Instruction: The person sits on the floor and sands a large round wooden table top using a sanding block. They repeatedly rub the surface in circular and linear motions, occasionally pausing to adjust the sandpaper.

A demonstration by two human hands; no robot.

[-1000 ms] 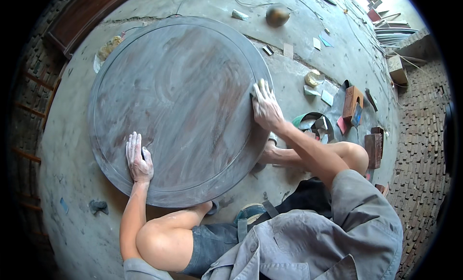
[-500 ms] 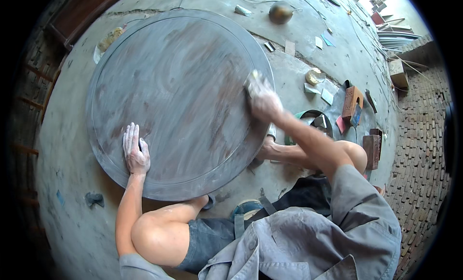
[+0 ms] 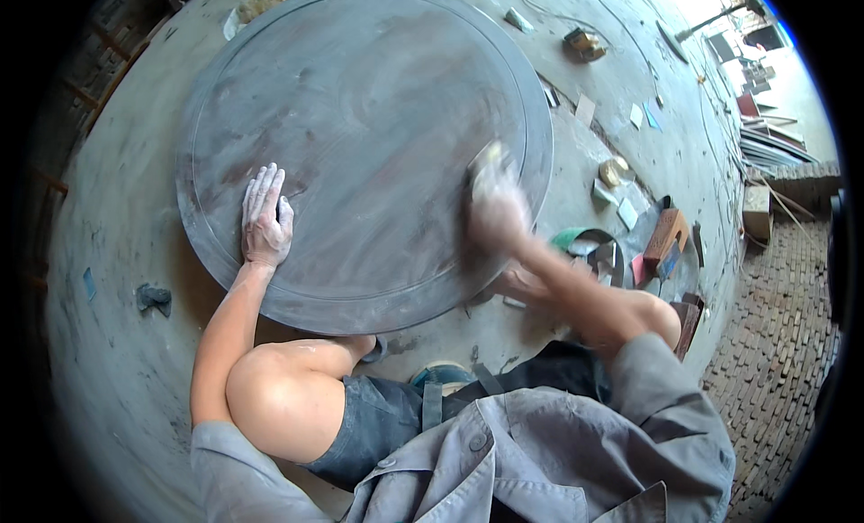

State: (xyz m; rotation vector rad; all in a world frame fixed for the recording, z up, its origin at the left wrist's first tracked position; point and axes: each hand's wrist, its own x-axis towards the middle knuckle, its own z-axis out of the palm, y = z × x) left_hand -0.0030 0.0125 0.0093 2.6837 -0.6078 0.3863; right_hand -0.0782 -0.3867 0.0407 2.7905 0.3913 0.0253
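The large round grey wooden disc with reddish-brown patches lies in front of the person, above the grey concrete floor; what supports it is hidden. The left hand, whitened with dust, rests flat near the disc's left edge, fingers extended and gripping nothing. The right hand is over the right side, near the rim (too blurred to tell whether it grips the small pale patch at its fingertips). Heavy pressure there could tip or turn the disc, since the flat left palm offers only a light hold. Dust could also make that palm skid. A wide swing of the right forearm might catch the green-and-black round container just beside it, spilling whatever sits inside.
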